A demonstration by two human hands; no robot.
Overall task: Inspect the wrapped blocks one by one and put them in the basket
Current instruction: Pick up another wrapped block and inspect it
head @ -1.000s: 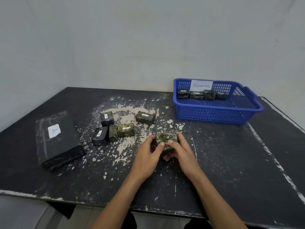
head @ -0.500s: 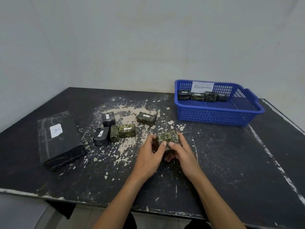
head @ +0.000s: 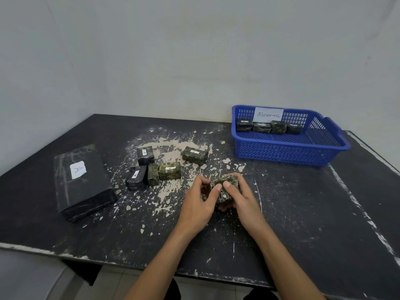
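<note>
A dark green wrapped block (head: 225, 187) is held just above the table's middle by both hands. My left hand (head: 198, 202) grips its left side with thumb on top. My right hand (head: 241, 197) grips its right side, thumb beside the other thumb. Most of the block is hidden by my fingers. Several more wrapped blocks lie to the left: a dark one with a white label (head: 194, 155), a green one (head: 170, 171), and black ones (head: 145, 155) (head: 136, 177). The blue basket (head: 287, 151) at the back right, labelled "Abnormal", holds several blocks (head: 262, 127) along its far wall.
A large black wrapped slab (head: 83, 180) marked "A" lies at the table's left. The black table (head: 303, 213) has chipped paint in the middle and a worn front edge. A pale wall stands behind it.
Both hands have kept hold of the block and turned it slightly between the fingers. The other blocks and the basket have not moved.
</note>
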